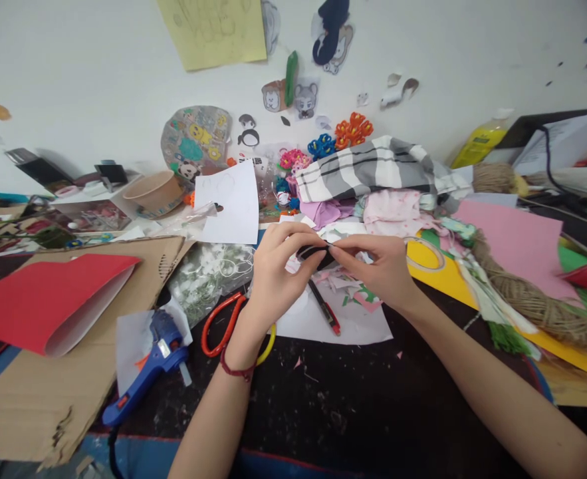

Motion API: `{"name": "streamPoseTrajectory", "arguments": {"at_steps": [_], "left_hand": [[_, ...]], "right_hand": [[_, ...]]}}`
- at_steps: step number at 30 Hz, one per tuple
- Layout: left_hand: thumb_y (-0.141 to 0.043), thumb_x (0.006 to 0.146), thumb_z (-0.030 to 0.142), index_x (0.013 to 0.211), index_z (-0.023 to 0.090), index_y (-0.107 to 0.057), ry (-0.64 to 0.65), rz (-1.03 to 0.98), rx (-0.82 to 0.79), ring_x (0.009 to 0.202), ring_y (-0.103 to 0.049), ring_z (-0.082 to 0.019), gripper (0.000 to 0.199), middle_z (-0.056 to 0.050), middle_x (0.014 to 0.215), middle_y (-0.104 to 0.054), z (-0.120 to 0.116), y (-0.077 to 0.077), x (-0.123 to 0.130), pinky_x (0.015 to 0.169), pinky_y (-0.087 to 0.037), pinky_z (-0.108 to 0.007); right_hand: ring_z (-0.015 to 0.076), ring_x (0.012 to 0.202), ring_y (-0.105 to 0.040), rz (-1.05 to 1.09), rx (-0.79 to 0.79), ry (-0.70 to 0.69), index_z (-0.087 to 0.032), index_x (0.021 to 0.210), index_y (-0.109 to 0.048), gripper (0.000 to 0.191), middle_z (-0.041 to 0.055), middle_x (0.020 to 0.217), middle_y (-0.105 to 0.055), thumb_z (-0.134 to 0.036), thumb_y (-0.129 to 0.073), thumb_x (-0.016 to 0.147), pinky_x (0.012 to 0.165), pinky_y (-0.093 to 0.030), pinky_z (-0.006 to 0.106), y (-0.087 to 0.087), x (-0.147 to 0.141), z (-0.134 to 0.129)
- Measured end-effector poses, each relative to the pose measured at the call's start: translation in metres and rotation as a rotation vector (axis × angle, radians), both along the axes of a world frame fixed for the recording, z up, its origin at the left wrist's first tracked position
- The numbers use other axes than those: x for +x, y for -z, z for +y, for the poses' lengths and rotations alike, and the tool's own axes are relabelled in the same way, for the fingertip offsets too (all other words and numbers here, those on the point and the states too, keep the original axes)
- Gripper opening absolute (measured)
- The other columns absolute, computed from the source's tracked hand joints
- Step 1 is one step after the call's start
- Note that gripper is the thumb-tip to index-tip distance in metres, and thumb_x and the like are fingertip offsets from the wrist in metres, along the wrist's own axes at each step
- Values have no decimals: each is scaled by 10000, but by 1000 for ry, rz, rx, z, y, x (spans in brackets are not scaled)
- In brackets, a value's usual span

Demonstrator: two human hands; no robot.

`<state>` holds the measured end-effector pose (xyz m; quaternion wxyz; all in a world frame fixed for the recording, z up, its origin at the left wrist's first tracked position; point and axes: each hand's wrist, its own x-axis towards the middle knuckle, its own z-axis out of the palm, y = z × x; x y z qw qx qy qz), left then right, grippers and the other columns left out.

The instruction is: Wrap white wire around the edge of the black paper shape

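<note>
Paper cutouts (pixel 306 98) are dotting the white wall (pixel 108 66), and below it a crowded dark desk (pixel 313 406) is carrying the action! Left hand (pixel 284 258) is pinching a small black piece (pixel 327 258) by one side, right hand (pixel 383 265) is gripping its other edge, above the white sheet (pixel 360 329). Scraps (pixel 367 301) are lying there, so some cutting looks done; the piece isn't yet being set down. Pen (pixel 326 309), scissors (pixel 205 334) and glue gun (pixel 153 366) are resting, ungrasped.
</note>
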<state>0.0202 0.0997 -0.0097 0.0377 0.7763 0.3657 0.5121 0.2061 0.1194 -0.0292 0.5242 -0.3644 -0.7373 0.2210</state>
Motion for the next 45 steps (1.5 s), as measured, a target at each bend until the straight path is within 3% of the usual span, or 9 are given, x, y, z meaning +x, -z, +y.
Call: {"name": "streamPoseTrajectory", "arguments": {"at_steps": [5, 10, 13, 18, 25, 29, 34, 38, 45], "left_hand": [[-649, 904, 190, 941, 228, -681, -63, -81, -98, 926, -639, -171, 61, -30, 984, -708, -12, -25, -11, 778, -503, -321], [-657, 893, 205, 925, 239, -690, -402, 1, -128, 744, -595, -145, 57, 9, 875, -698, -75, -42, -49, 687, -459, -298], [-634, 915, 258, 962, 242, -687, -664, 66, -140, 760, -596, -171, 72, -5, 862, -671, -120, -24, -68, 719, -456, -319], [-558, 958, 267, 1028, 213, -649, -752, 347, -267, 876, -631, -238, 128, -58, 980, -700, -147, 21, -74, 795, -466, -375], [-497, 971, 280, 1092, 183, -620, -1198, 509, -212, 923, -608, -318, 198, -125, 1005, -678, -173, 28, -98, 783, -435, -417], [-493, 971, 342, 1171, 172, -602, -1201, 710, -308, 934, -590, -332, 285, -132, 1019, -667, -196, 33, -121, 768, -436, -419], [-469, 984, 343, 1232, 121, -594, -1215, 929, -434, 917, -583, -352, 355, -148, 1009, -677, -199, 41, -137, 754, -426, -433], [-468, 987, 274, 1222, 101, -587, -1129, 889, -376, 869, -588, -313, 314, -136, 944, -663, -198, 53, -153, 781, -442, -413], [-431, 967, 161, 1414, 163, -440, -988, 632, -232, 980, -608, -290, 447, -150, 1100, -597, -216, 80, -155, 845, -504, -404]], "right_hand": [[151, 590, -632, -10, 8, 21, -215, 824, -766, 125, 5, 707, -743, -304, -685, 856, 580, -514, 296, 1, 1, 1], [161, 610, -641, -29, 18, 9, -210, 811, -760, 146, 16, 721, -748, -324, -683, 859, 591, -515, 304, 2, 1, 1], [149, 574, -617, -37, 16, -6, -205, 801, -749, 150, 7, 684, -728, -323, -680, 863, 569, -501, 296, 2, 0, 0], [164, 579, -637, -67, 9, -18, -214, 797, -755, 151, 20, 713, -748, -325, -671, 858, 575, -518, 313, 4, -4, -2], [185, 569, -660, -49, -52, -3, -230, 805, -754, 133, 25, 726, -759, -352, -707, 835, 531, -534, 324, 12, -4, 1], [196, 586, -671, -55, -71, 5, -238, 793, -753, 133, 19, 722, -760, -364, -724, 824, 549, -540, 333, 14, -4, 1], [185, 545, -646, -37, -96, 4, -241, 776, -750, 130, 14, 684, -744, -365, -736, 815, 524, -524, 330, 12, -5, -2], [172, 537, -648, 35, -173, -43, -241, 770, -751, 117, 14, 699, -750, -354, -755, 799, 533, -551, 313, 11, -11, -5], [165, 546, -680, 86, -290, -119, -223, 765, -763, 141, 18, 711, -758, -364, -770, 774, 507, -573, 275, 15, -22, -8]]}}
